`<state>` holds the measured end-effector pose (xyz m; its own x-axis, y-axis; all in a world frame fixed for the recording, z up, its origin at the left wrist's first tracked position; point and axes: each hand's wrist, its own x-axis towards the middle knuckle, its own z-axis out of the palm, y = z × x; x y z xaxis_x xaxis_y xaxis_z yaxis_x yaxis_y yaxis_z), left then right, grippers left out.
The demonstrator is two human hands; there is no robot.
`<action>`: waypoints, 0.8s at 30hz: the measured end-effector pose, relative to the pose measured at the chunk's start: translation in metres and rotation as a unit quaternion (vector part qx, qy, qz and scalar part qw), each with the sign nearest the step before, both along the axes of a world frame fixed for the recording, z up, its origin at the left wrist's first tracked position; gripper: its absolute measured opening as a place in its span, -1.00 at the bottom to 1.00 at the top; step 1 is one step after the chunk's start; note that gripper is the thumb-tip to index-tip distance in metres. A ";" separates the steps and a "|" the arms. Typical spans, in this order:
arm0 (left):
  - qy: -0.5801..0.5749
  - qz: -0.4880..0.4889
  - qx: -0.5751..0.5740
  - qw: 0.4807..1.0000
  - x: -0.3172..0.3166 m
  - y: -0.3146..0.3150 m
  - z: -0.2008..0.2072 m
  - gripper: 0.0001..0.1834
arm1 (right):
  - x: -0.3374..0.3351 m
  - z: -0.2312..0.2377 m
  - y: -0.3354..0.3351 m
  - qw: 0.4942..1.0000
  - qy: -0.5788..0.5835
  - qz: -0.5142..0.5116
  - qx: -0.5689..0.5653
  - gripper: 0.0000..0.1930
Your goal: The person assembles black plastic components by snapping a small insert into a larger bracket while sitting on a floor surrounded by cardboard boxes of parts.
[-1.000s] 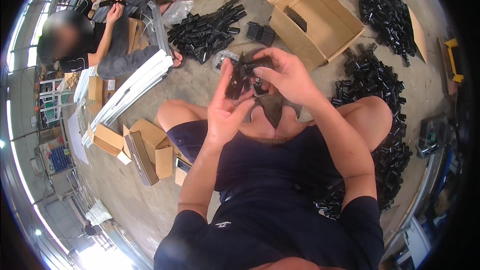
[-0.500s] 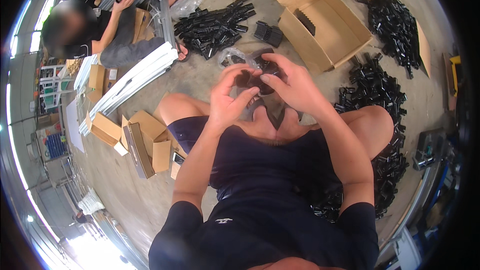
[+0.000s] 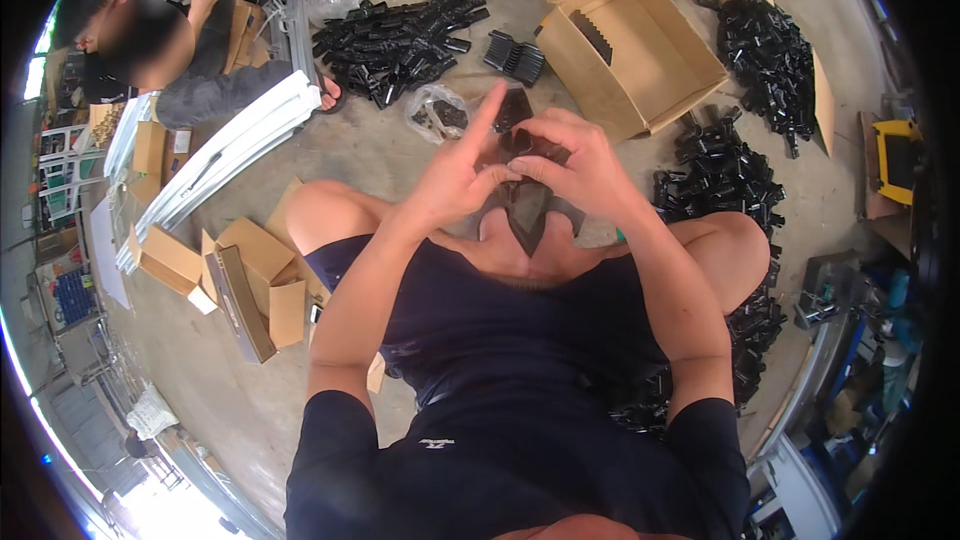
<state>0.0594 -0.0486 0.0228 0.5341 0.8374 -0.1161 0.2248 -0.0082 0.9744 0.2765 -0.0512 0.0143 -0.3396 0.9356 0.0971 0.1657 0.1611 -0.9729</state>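
Between my knees, both hands meet over a dark, shiny black plastic part [image 3: 515,110]. My left hand [image 3: 450,178] has its index finger stretched out past the part, while the thumb presses in close to the right fingertips. My right hand [image 3: 578,162] is curled, thumb and fingers pinching at the part. The fingers hide much of the part, so its full shape does not show. Just beyond the left hand lies a clear plastic bag [image 3: 428,105] with small dark pieces in it. A neat bundle of black parts [image 3: 513,58] rests farther off.
A large open cardboard box [image 3: 690,105] stands ahead to the right. Black part piles lie ahead [image 3: 395,45], by my right knee [image 3: 725,175] and far right [image 3: 765,65]. At left are small cartons [image 3: 250,260], white metal profiles [image 3: 225,160] and a seated co-worker [image 3: 225,95].
My left index finger has straightened and lifted away from the part. My right fingers have curled in closer. The view has shifted slightly, and the co-worker's hands have moved up.
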 end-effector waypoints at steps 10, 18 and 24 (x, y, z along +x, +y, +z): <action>-0.003 0.015 0.014 1.000 -0.015 0.038 -0.058 0.00 | -0.021 -0.023 0.034 0.995 -0.087 -0.029 -0.050 -0.68; -0.138 0.085 -0.167 0.973 -0.026 0.082 -0.074 -0.59 | -0.043 -0.054 0.078 0.986 0.032 -0.100 -0.127 -0.74; -0.164 0.274 -0.113 0.941 -0.052 0.114 -0.067 -0.67 | -0.061 -0.066 0.123 0.963 0.081 -0.158 -0.204 -0.71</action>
<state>0.0075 0.0654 -0.0446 0.0681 0.9710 -0.2292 -0.1775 0.2379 0.9549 0.2153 0.0715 -0.0514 -0.0425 0.9614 -0.2719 -0.0163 -0.2728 -0.9619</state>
